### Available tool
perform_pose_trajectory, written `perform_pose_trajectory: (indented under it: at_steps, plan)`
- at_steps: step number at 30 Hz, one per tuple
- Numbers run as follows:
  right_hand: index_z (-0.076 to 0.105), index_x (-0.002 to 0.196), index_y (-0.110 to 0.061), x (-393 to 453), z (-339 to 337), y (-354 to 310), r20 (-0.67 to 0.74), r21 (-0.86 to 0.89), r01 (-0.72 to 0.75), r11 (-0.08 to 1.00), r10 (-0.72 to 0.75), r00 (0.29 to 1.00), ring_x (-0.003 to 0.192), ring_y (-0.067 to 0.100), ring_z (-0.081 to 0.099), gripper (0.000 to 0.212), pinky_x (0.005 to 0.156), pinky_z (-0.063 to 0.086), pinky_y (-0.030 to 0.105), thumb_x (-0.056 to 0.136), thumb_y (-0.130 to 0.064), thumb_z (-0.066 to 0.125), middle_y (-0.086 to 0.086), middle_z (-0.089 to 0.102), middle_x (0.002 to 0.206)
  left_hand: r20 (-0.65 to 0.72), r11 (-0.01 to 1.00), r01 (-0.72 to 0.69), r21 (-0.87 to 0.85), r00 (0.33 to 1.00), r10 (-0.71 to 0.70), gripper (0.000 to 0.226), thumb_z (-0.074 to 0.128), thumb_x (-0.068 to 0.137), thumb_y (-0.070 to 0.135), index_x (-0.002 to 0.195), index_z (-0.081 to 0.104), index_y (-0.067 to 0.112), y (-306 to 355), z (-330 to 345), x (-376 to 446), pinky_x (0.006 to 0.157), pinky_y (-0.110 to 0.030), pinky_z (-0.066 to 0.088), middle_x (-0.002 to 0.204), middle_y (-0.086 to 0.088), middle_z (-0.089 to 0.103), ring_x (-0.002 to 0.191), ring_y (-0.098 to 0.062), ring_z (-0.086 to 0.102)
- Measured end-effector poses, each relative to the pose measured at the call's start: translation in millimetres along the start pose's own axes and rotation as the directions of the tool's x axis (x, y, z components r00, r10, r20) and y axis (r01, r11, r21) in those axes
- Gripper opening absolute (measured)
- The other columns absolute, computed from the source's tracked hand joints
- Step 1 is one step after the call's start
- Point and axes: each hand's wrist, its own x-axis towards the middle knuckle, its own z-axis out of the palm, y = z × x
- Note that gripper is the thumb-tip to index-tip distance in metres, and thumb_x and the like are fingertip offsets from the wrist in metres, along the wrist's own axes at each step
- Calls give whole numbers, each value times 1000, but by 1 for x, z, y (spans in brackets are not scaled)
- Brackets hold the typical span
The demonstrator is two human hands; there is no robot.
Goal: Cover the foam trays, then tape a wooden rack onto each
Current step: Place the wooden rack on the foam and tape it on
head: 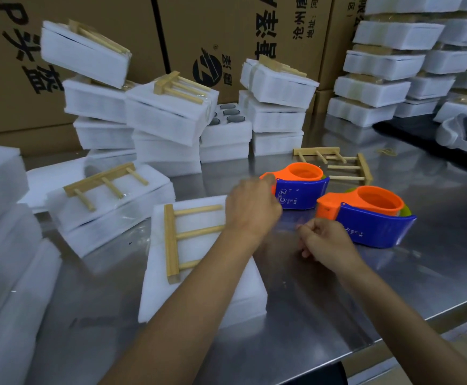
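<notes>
Steel table point(338, 301) is carrying all items. Covered foam tray point(199, 287) is lying at centre, approx 9 o'clock of both hands, w/ wooden rack point(172, 243) sitting on its lid, rungs pointing toward 3 o'clock. Left hand point(250, 207) is hovering over tray's 2 o'clock corner, fingers curled under; thumb side is sitting against orange end of near tape dispenser point(299, 187) – cannot tell whether it is gripping it. Right hand point(326, 240) is sitting at 4 o'clock of left hand, fingers curled in, thumb and forefinger pressed together as if pinching; tape is not discernible between them. Second tape dispenser point(371, 218) is standing just beside right hand at its 2 o'clock. Loose racks point(338, 165) are lying at 12 o'clock of dispensers. Another taped tray w/ rack point(107, 198) is lying at 10 o'clock. Finished stacks point(171, 115) are leaning at 11–12 o'clock against cardboard cartons point(212, 37); uncovered foam stacks point(393, 79) are at 2 o'clock
</notes>
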Motion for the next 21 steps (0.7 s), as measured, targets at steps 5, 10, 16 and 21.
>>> perform_pose_trajectory:
  at_steps: [5, 10, 16, 21]
  plan:
    - [62, 68, -8, 1, 6, 0, -67, 17, -30, 999, 31, 997, 53, 12, 60, 54, 60, 48, 32, 87, -59, 59, 5, 65, 56, -254, 938, 130, -322, 942, -218, 37, 43, 89, 21, 121, 58, 31, -22, -51, 2, 73, -34, 41, 92, 8, 66, 93, -25, 61]
    - [54, 81, -22, -10, 24, -9, -61, -422, 12, 907, -42, 997, 78, 19, 61, 76, 66, 44, 32, 61, -94, 45, -5, 62, 79, -267, 857, 235, -459, 883, -386, 30, 46, 88, 24, 112, 57, 36, -88, -90, -21, 87, -46, 53, 105, 7, 70, 96, -25, 64]
    - [47, 95, -19, -19, 54, -20, -89, -563, 90, 821, -169, 981, 99, 27, 61, 71, 77, 46, 37, 69, -85, 51, 2, 64, 101, -188, 774, 508, -377, 777, -601, 18, 51, 94, 22, 108, 62, 27, -159, -76, -69, 86, -39, 48, 103, 1, 71, 101, -29, 63]
    - [40, 91, -22, -25, 64, -16, -111, -547, 103, 831, -194, 975, 88, 20, 53, 61, 65, 37, 33, 76, -81, 52, -3, 56, 94, 17, 773, 568, -281, 809, -588, 45, 35, 104, 42, 93, 70, 15, -160, -51, -93, 92, -41, 44, 112, -15, 70, 108, -35, 60]
